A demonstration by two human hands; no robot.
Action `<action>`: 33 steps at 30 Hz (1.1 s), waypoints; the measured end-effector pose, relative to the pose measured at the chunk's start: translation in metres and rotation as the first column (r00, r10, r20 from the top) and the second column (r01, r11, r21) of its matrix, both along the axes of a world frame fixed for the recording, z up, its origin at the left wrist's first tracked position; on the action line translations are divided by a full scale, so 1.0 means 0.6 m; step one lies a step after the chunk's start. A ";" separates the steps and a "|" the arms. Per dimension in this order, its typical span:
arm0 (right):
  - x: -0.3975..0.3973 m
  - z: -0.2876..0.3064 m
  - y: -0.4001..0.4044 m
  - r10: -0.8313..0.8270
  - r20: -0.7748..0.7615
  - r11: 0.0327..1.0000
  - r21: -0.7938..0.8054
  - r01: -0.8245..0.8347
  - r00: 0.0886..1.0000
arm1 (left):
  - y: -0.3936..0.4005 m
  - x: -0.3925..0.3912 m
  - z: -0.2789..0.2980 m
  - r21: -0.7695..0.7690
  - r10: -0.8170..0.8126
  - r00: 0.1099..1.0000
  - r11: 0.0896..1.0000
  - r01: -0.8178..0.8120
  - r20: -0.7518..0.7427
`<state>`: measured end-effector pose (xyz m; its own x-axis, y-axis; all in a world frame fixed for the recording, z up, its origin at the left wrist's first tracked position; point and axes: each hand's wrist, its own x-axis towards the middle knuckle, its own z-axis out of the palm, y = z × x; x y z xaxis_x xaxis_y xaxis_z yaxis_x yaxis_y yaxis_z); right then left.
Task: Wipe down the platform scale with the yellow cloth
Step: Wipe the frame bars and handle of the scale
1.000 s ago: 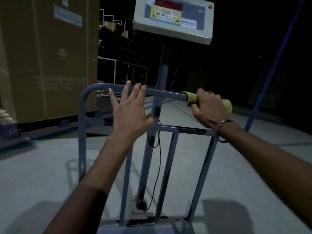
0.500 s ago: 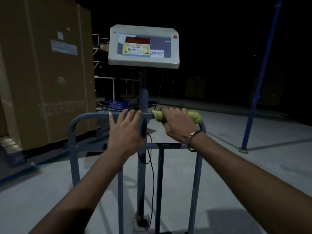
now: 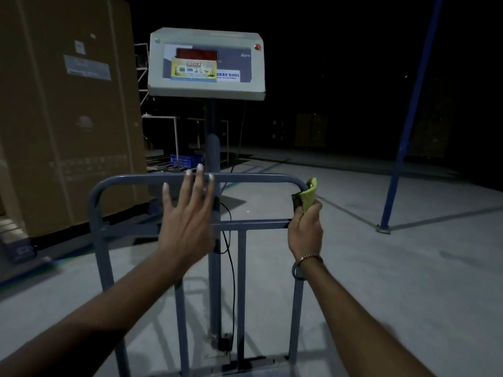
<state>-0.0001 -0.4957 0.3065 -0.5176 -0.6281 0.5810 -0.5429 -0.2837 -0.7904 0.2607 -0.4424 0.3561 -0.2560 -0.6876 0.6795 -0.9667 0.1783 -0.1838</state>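
2 bare hands work at the grey tubular guard rail (image 3: 245,177) of the platform scale (image 3: 215,240). The right hand (image 3: 306,228) is closed around the yellow cloth (image 3: 309,195), pressing it against the rail's right rounded corner, where the top bar bends down into the right upright; the cloth sticks up above the fist, folded around the tube. A metal bangle (image 3: 306,261) sits on that wrist. The left hand (image 3: 187,213) is open with fingers spread, fingertips touching the top bar near its middle, palm in front of the centre pole (image 3: 213,148), gripping nothing.

That pole rises behind the rail to the scale's pale display head (image 3: 206,63), which carries a dark red readout window, a yellow sticker and 1 small red button. A black cable (image 3: 231,268) hangs along the pole toward the base. Only a thin edge of the weighing platform shows at the bottom of the view. To the left stands a tall cardboard box (image 3: 68,110); to the right, a blue post (image 3: 408,118) rises from the grey concrete floor (image 3: 394,281). A blue crate (image 3: 185,160) sits further back in the dark.
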 end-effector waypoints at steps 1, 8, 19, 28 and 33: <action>-0.001 -0.006 0.001 0.002 0.008 1.000 -0.009 -0.002 1.000 | 0.004 -0.003 -0.020 -0.008 -0.028 0.999 1.000 0.029 0.027; -0.033 -0.069 0.023 0.076 -0.068 0.996 0.060 -0.072 0.995 | -0.003 -0.034 -0.098 0.262 0.008 0.999 0.965 -0.018 0.040; -0.042 0.067 -0.019 0.003 -0.470 0.999 -0.037 -0.023 0.883 | 0.003 -0.034 -0.090 0.283 -0.021 0.999 0.959 0.027 -0.025; -0.022 -0.063 0.047 -0.190 -0.549 0.977 -0.190 0.099 0.814 | 0.025 0.068 -0.102 0.279 0.105 0.977 0.959 -0.050 -0.184; -0.042 -0.065 0.027 -0.070 -0.886 0.997 -0.043 0.068 0.458 | 0.021 0.097 -0.100 0.297 0.092 0.982 0.954 -0.040 -0.165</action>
